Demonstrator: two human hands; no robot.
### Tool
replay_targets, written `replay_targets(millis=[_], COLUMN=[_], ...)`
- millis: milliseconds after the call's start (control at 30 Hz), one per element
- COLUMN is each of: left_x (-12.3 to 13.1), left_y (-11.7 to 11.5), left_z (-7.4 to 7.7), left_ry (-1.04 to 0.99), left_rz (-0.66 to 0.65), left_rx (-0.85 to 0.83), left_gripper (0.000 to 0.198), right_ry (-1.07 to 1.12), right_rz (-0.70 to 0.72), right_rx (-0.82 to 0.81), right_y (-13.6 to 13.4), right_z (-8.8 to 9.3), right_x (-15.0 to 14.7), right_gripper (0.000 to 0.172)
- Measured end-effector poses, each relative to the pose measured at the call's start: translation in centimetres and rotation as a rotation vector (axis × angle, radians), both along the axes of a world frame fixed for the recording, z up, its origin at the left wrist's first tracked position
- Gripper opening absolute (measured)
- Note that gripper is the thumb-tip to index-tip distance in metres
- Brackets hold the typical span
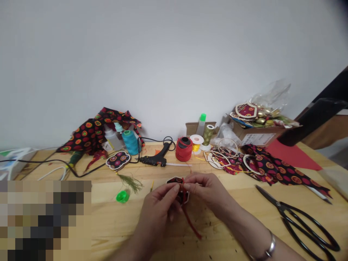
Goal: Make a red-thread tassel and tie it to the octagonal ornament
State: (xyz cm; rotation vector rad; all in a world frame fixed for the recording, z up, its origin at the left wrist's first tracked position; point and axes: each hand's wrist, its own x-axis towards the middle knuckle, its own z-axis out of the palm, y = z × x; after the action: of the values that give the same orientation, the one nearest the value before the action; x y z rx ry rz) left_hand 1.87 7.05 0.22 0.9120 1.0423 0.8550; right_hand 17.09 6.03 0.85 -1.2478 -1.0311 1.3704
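Just above the table, a small angular ornament (185, 197) of dark patterned fabric with a pale rim is partly covered by my fingers. A red cord (192, 223) crosses it and hangs down below as a thicker strand. My left hand (163, 203) is closed on the ornament from the left, its thumb and index finger pressed together at the cord. From the right, my right hand (208, 190) pinches the red cord near the ornament's upper edge. The fingertips of both hands nearly touch. Behind them stands a spool of red thread (183, 150).
Black scissors (281, 208) lie at the right. A black glue gun (156, 157), teal thread (131, 143) and a tasselled ornament (117, 160) lie behind left. A green cap (122, 196) sits near my left hand. Hoops, patterned fabric (288, 172) and a full cardboard box (258, 137) occupy the back right.
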Motion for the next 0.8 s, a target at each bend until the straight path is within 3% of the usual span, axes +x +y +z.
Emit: replay_targets(millis=[100,500,800], left_x=[-0.06,0.00,-0.06], left_y=[0.13,0.36,0.50], left_z=[0.31,-0.35,-0.57], left_ry=[0.001,-0.137,-0.183], left_rz=[0.044,0.025,0.009], left_rx=[0.002,-0.124,-0.154], left_gripper=[0.035,0.027,0.029], right_ry=[0.002,-0.005,0.002], right_rz=[0.053,0.180,0.183], right_rx=[0.001,-0.054,-0.082], right_y=[-0.09,-0.42,-0.32], right_z=[0.09,-0.19,-0.48], right_x=[-0.03,-0.12,-0.05], right_gripper=[0.016,0.018,0.019])
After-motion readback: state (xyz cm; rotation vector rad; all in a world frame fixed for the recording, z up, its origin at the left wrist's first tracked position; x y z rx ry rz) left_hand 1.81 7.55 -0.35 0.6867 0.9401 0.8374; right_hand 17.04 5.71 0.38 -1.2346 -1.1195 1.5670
